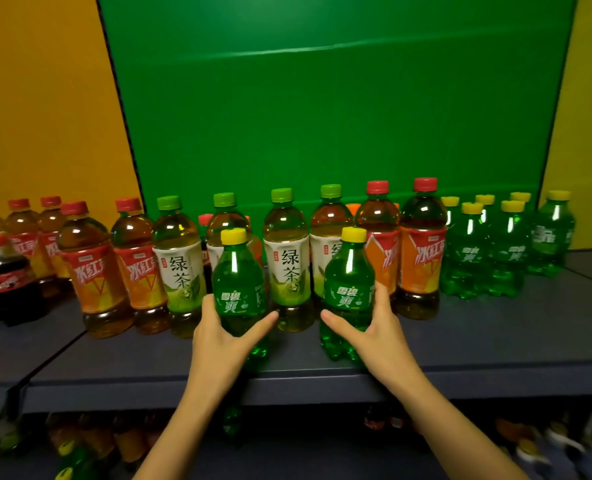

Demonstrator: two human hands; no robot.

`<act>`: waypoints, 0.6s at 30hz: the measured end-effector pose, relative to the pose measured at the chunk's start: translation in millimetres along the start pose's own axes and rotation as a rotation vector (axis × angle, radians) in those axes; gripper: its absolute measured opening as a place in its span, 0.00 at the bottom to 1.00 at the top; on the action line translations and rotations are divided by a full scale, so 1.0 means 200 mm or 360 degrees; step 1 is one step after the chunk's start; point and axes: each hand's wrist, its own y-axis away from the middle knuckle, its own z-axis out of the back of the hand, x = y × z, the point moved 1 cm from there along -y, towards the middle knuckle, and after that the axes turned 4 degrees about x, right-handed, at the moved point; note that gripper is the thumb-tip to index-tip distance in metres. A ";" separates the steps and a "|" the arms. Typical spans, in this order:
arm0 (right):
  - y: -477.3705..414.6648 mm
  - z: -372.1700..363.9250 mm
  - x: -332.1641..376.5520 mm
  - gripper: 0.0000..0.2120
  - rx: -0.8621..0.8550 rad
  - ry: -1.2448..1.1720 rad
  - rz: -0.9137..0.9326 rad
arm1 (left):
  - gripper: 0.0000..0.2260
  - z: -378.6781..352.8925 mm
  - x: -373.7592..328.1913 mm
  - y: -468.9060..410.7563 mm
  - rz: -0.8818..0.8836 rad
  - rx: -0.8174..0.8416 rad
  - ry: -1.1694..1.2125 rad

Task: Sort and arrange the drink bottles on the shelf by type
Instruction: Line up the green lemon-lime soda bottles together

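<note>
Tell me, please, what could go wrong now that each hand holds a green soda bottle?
1. The left soda bottle and the right soda bottle stand near the shelf edge, so a slip of the left hand or right hand could drop one.
2. The green tea bottles stand close behind them, so a nudge might topple one.

Eight green soda bottles (467, 251), six iced red teas (422, 261), four green teas (287, 268).

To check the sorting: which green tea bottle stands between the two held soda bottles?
The third green tea bottle from the left, behind the gap between the left hand and right hand; the others stand aside.
</note>
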 end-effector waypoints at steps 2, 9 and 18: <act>0.03 0.08 0.02 0.36 0.0008 -0.0131 0.0000 | 0.26 -0.06 -0.08 0.01 -0.0056 0.0058 0.0076; 0.08 0.47 0.09 0.44 -0.0165 -0.0210 -0.0087 | 0.31 -0.42 -0.35 0.02 -0.0167 0.0237 0.0327; 0.05 1.26 0.03 0.29 -0.0300 0.0009 0.0067 | 0.29 -1.15 -0.66 0.05 -0.0330 0.0424 0.0337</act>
